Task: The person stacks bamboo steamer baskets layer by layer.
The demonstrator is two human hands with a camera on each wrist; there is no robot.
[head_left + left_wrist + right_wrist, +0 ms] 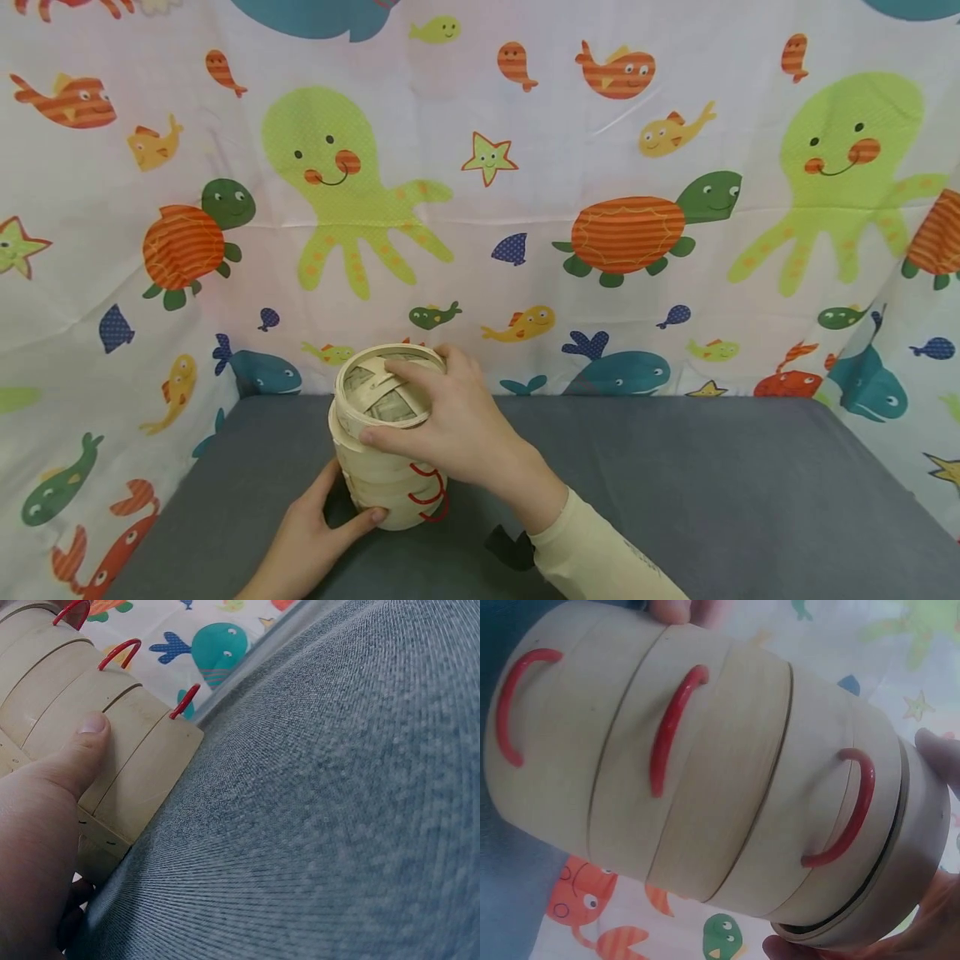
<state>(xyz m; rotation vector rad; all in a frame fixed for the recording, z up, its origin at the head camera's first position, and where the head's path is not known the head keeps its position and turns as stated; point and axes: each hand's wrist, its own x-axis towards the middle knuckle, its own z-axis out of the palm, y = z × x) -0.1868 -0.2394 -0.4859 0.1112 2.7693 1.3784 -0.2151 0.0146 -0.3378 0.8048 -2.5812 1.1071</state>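
A stack of small bamboo steamer baskets (382, 483) stands upright on the grey table, with a woven bamboo lid (378, 392) on top. Red loop handles (676, 731) run up one side, one per tier. My left hand (311, 521) holds the bottom of the stack, thumb on the near side and fingers round the left. From above, my right hand (468, 421) grips the lid's rim between thumb and fingers. In the right wrist view the lid sits slightly askew, a dark gap showing under its edge. Part of the left fingers is hidden behind the baskets.
Dark grey cloth (675, 492) covers the table. Behind and at both sides hangs a white curtain (450, 108) printed with sea animals. A small black object (512, 548) is beside the right sleeve; its kind is unclear.
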